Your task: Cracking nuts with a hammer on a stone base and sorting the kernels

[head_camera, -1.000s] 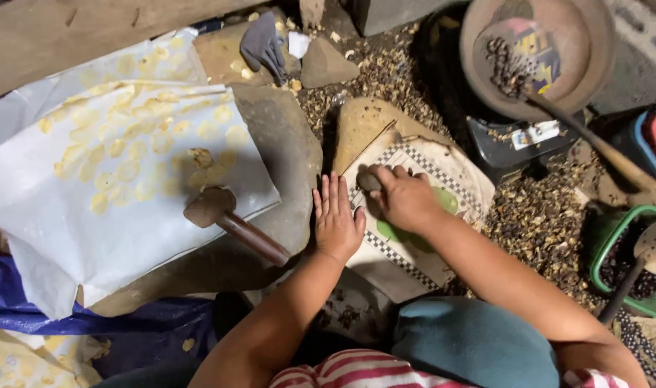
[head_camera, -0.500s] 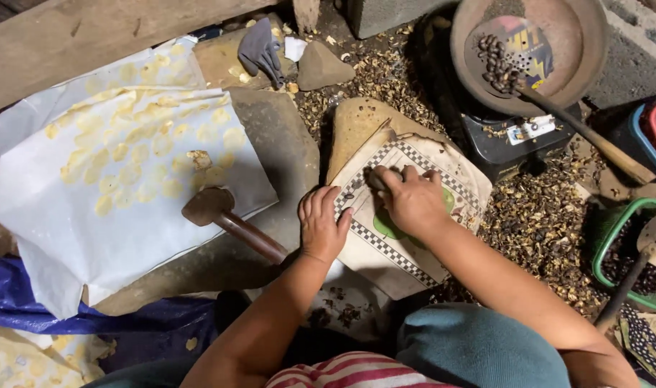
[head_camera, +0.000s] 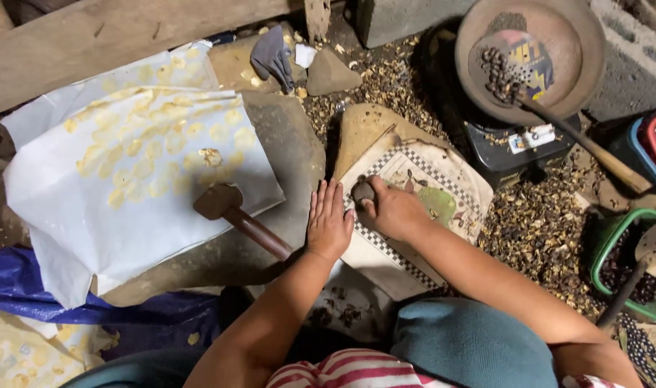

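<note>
My right hand (head_camera: 389, 212) grips a small dark stone (head_camera: 362, 190) and rests it on a checker-edged printed sheet (head_camera: 443, 190) laid over a tan slab. My left hand (head_camera: 329, 223) lies flat, fingers together and stretched out, on the left edge of that sheet beside the big grey stone (head_camera: 288, 154). A wooden-handled hammer (head_camera: 234, 212) lies on the grey stone just left of my left hand. White plastic (head_camera: 127, 187) dotted with flattened yellow chips covers the stone's left part.
A round pan (head_camera: 536, 54) with dark seeds and a long-handled scoop sits on a small stove at upper right. Seed husks litter the ground. Green and red baskets (head_camera: 630, 237) stand at the right edge. A wooden beam runs along the top left.
My right hand drew the stone back toward the sheet's left edge. My left hand curled its fingers half a second ago and now lies flat again.
</note>
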